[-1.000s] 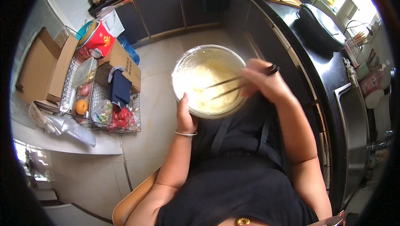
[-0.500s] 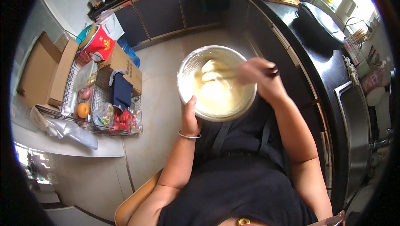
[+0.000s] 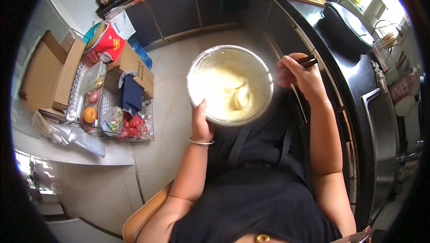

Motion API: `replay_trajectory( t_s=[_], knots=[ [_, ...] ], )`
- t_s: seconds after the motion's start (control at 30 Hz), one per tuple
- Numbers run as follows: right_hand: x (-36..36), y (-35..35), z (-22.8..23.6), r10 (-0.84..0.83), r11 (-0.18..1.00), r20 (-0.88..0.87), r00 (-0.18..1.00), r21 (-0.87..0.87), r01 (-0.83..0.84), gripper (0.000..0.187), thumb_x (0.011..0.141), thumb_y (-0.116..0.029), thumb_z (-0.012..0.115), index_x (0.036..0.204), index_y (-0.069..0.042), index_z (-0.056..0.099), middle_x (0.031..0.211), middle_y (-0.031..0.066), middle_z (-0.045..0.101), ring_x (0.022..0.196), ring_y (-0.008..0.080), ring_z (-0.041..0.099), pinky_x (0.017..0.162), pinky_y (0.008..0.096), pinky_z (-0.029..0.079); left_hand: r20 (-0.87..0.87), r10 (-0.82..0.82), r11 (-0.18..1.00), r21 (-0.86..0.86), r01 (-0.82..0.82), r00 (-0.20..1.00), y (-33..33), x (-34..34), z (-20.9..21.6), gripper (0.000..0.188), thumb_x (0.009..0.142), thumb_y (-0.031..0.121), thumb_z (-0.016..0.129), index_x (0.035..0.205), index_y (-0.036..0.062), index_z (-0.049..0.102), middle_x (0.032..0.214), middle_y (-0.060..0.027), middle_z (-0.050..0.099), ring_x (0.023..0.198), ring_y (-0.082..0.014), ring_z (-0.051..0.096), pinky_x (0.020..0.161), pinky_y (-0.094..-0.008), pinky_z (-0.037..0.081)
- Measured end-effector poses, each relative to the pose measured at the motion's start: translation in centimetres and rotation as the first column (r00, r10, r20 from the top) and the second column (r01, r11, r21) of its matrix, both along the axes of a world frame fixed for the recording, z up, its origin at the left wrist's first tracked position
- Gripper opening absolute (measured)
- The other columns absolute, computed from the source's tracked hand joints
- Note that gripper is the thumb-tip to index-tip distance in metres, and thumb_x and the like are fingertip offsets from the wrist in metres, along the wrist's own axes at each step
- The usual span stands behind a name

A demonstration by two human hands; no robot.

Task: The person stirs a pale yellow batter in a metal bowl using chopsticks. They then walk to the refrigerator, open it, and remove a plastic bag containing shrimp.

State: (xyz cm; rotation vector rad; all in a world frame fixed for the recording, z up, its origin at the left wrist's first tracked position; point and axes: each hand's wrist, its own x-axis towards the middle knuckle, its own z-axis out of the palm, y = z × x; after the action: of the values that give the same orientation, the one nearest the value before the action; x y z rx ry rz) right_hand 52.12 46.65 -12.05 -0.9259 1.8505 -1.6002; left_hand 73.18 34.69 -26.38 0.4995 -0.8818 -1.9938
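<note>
A round metal bowl [image 3: 266, 102] is tilted toward me, and in it lies a thick, pale cream-coloured batter [image 3: 224, 93] with a raised fold near its right side. My left hand [image 3: 202, 124] grips the bowl's lower left side, thumb over the rim and the other fingers hidden beneath. Just right of the bowl, my right hand [image 3: 303, 75] is closed round dark chopsticks [image 3: 308, 61]. Their upper ends stick out above the fist. The lower ends are blurred, so I cannot tell whether they touch the batter.
To the left stands a wire rack [image 3: 109, 129] with bagged produce, an orange fruit [image 3: 90, 115] and a dark cloth [image 3: 131, 93]. Cardboard boxes [image 3: 141, 75] sit beside it. On the right runs a black counter [image 3: 320, 41] with a sink [image 3: 380, 153].
My right hand has moved up and right, from over the bowl to beside its rim. The bowl has shifted slightly up and left, and the batter's fold now lies farther right.
</note>
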Motion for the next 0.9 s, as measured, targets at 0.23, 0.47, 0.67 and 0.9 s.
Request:
replay_trajectory(
  t_s=[0.23,0.47,0.67,0.9],
  knots=[
    [0.3,0.6,0.0,0.215,0.975,0.119,0.969,0.025,-0.219,0.022,0.086,-0.020,0.053,0.087,0.001,0.060,0.075,0.0133,0.063,0.057,0.0186,0.062,0.051,0.0289,0.054,-0.065,-0.060,0.991,0.114,0.067,0.996,0.3,0.5,1.0,0.042,0.086,0.020,0.045,0.121,-0.0032,0.040,0.116,-0.0112,0.049,0.106,-0.0199,0.047,0.093,-0.0327,0.035],
    [2.2,-0.1,-1.1,0.227,0.966,0.208,0.951,0.072,-0.247,0.023,0.085,-0.021,0.057,0.088,0.002,0.060,0.072,0.0123,0.063,0.060,0.0207,0.063,0.055,0.0299,0.054,-0.126,-0.059,0.990,0.120,0.074,0.990,0.2,0.7,1.0,0.045,0.085,0.022,0.045,0.121,-0.0047,0.039,0.118,-0.0131,0.047,0.107,-0.0214,0.047,0.092,-0.0335,0.036],
    [1.8,-0.8,-3.1,0.246,0.941,-0.044,0.968,-0.228,-0.249,0.021,0.087,-0.019,0.052,0.089,0.000,0.060,0.076,0.0123,0.063,0.067,0.0199,0.064,0.059,0.0289,0.053,-0.001,-0.042,0.999,0.002,0.042,0.999,0.7,-0.6,0.2,0.046,0.085,0.023,0.044,0.121,-0.0048,0.038,0.119,-0.0141,0.047,0.108,-0.0227,0.047,0.093,-0.0348,0.036],
    [0.2,-0.7,-1.2,0.032,0.984,0.012,0.999,-0.177,-0.030,0.021,0.086,-0.019,0.055,0.086,0.001,0.059,0.075,0.0118,0.062,0.064,0.0185,0.063,0.056,0.0277,0.054,0.059,-0.025,0.994,-0.102,0.031,0.998,0.3,-0.2,-0.4,0.046,0.085,0.022,0.043,0.122,-0.0038,0.037,0.120,-0.0145,0.046,0.108,-0.0235,0.047,0.092,-0.0348,0.037]
  ],
)
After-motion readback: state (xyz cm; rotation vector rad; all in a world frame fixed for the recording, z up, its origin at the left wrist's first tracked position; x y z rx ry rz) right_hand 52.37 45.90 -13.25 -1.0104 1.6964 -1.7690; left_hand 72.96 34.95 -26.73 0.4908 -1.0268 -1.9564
